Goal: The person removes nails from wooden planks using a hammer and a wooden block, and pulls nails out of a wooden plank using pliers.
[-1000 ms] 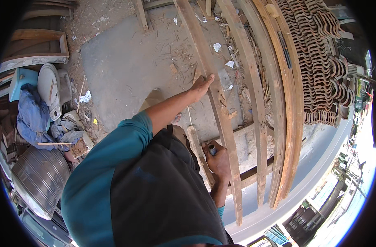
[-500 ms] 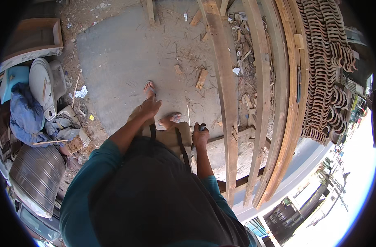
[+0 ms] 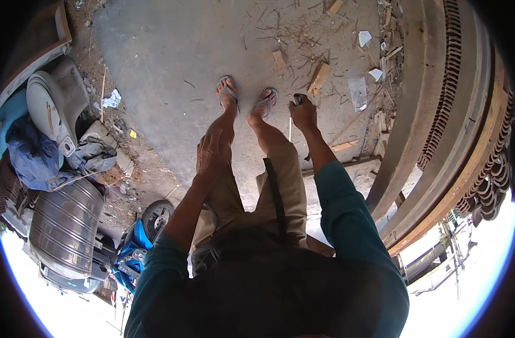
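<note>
My left hand (image 3: pixel 212 151) rests on my left leg around the knee, its fingers stretched out and holding nothing. My right hand (image 3: pixel 304 114) is closed around a dark, rounded handle (image 3: pixel 298 99), whose end pokes out past the thumb. The rest of that tool is hidden by the hand and arm, so its kind cannot be made out. Below the right hand lie the grey floor sheet (image 3: pixel 173 67) and a thin pale stick (image 3: pixel 290 130). My feet in flip-flops (image 3: pixel 227 90) stand on the sheet.
Long wooden beams (image 3: pixel 407 107) run along the right, with stacked clay roof tiles (image 3: pixel 488 188) beyond. Wood offcuts (image 3: pixel 319 78) and twigs litter the floor ahead. On the left are a grey plastic chair (image 3: pixel 46 104), a blue tarp (image 3: pixel 34 152), a ribbed metal tank (image 3: pixel 68 225) and a motorbike (image 3: pixel 136 248).
My view has swung toward the right, bringing the motorbike in at the left. My left hand has come to rest on the leg; the right hand still grips the dark handle, farther forward.
</note>
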`<state>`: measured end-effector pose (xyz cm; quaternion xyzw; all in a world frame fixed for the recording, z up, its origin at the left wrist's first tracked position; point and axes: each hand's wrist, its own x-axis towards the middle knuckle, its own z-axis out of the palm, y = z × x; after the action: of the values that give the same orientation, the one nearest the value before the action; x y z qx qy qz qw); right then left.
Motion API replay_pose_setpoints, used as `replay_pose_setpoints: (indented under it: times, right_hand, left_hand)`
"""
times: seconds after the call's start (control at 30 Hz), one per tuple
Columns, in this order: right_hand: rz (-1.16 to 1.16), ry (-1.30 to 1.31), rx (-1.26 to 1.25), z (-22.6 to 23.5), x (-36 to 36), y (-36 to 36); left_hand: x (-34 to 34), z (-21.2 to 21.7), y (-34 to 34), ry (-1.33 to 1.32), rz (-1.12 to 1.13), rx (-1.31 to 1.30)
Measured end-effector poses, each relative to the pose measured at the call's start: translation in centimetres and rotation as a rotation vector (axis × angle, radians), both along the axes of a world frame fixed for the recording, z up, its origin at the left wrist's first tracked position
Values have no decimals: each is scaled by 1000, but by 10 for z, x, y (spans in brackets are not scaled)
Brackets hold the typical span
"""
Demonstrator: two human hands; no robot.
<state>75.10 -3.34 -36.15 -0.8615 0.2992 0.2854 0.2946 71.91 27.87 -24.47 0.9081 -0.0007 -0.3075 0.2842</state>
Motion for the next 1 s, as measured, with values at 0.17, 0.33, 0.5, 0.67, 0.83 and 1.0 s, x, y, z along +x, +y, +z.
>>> replay_pose_setpoints:
  times: [0.17,0.33,0.5,0.67,0.83,1.0]
  right_hand:
    - [156,21,-107,-152,25,-11]
    - [228,18,-230,-260,54,-8]
    - [303,232,-134,-340,69,-33]
    - [168,83,-125,-305,74,0]
    - [144,-136,24,-192,52,57]
    - [197,-444,194,-12,16,118]
  left_hand:
    - [-3,-6,-5,-28,190,-45]
    - [4,-11,-3,-106,289,-4]
    - [20,-19,-6,-149,261,-52]
    - [26,-22,-20,-172,187,-80]
    - [36,-3,-30,-105,40,-74]
    - [10,-14,1,-3,121,-111]
